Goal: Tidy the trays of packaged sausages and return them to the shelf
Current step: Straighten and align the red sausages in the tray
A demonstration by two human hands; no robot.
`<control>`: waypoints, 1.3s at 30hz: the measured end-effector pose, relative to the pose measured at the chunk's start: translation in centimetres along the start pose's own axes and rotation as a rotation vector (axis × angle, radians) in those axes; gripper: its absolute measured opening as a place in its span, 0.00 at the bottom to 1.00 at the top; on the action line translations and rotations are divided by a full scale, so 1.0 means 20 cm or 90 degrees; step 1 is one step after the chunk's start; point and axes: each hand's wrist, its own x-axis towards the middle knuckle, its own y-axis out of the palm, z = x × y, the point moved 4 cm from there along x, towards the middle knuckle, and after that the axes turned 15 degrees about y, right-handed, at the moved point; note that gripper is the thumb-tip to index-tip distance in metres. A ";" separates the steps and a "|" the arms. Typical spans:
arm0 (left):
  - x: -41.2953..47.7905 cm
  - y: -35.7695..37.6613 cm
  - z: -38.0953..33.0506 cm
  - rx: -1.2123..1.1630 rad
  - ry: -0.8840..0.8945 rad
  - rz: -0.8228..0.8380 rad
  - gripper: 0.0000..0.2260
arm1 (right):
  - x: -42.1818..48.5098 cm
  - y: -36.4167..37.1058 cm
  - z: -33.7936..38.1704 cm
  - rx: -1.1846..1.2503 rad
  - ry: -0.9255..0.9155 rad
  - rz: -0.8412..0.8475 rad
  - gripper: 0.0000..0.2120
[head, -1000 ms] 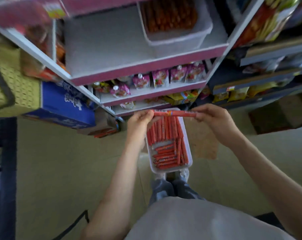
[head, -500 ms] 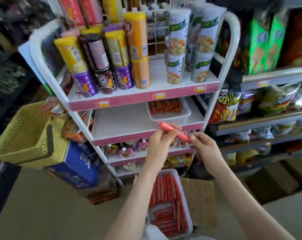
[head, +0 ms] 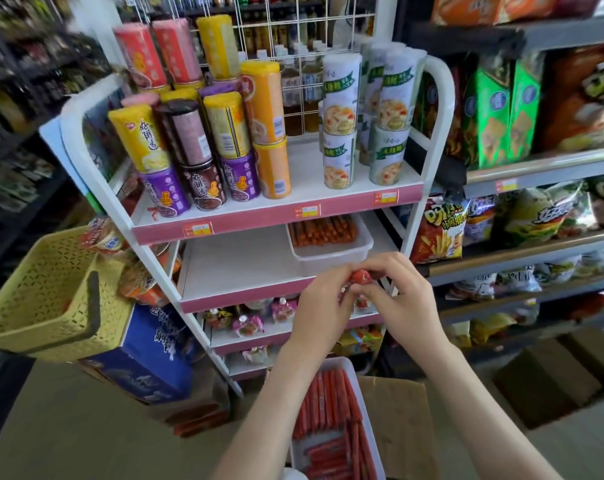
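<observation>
In front of the white rack's point(head: 238, 261) bare middle shelf, I've got one red packaged sausage point(head: 361, 277) pinched between both hands. My left hand point(head: 323, 303) has its fingers curled onto it from one side, and my right hand point(head: 402, 299) does the same from the other. It's pointing pretty much end-on at me, so its long axis runs toward the rack and I only see the round red tip. On that same shelf, off to the right, sits the shelf tray point(head: 331, 258) with its sausages point(head: 323, 232) lined up front to back. Below my wrists, at the foot of the rack, is the lower tray point(head: 338, 361). Its sausages point(head: 328, 403) mostly point toward the rack, though a few nearer me lie crosswise. There's a yellow basket point(head: 40, 296) left of the rack.
</observation>
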 end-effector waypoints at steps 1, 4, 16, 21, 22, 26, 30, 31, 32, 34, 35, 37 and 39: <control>0.00 0.01 0.00 -0.007 -0.006 0.012 0.10 | 0.00 -0.01 0.00 0.003 0.003 -0.002 0.13; 0.00 0.04 0.04 -0.063 -0.082 0.081 0.11 | -0.01 -0.04 -0.06 0.173 0.169 -0.033 0.12; 0.03 -0.01 0.03 -0.352 -0.195 -0.170 0.08 | -0.02 0.02 -0.43 0.518 0.491 0.086 0.10; 0.03 0.01 0.03 -0.147 -0.068 -0.110 0.09 | 0.02 -0.01 -0.34 0.037 0.267 0.054 0.19; 0.04 0.02 0.01 -0.116 -0.037 -0.109 0.10 | 0.02 0.01 -0.30 0.035 0.213 0.058 0.19; 0.05 0.03 -0.04 -0.055 0.038 -0.129 0.10 | 0.02 0.03 -0.22 0.044 0.139 0.018 0.21; 0.04 0.05 -0.06 -0.081 0.053 -0.158 0.07 | 0.02 0.02 -0.23 0.028 0.116 0.007 0.19; 0.03 0.05 -0.06 -0.100 0.033 -0.160 0.07 | 0.02 0.03 -0.24 0.037 0.123 0.014 0.18; 0.03 0.06 -0.06 -0.125 -0.001 -0.161 0.07 | 0.01 0.03 -0.23 0.057 0.139 0.024 0.17; 0.02 0.06 -0.05 -0.176 -0.078 -0.153 0.08 | 0.00 0.06 -0.24 0.126 0.200 0.064 0.16; 0.02 0.07 -0.04 -0.192 -0.107 -0.137 0.09 | 0.00 0.07 -0.24 0.155 0.235 0.088 0.14; 0.01 0.09 -0.01 -0.218 -0.152 -0.058 0.15 | -0.02 0.11 -0.26 0.234 0.325 0.133 0.10; -0.03 0.12 0.03 -0.246 -0.192 0.049 0.20 | -0.04 0.15 -0.32 0.429 0.451 0.169 0.09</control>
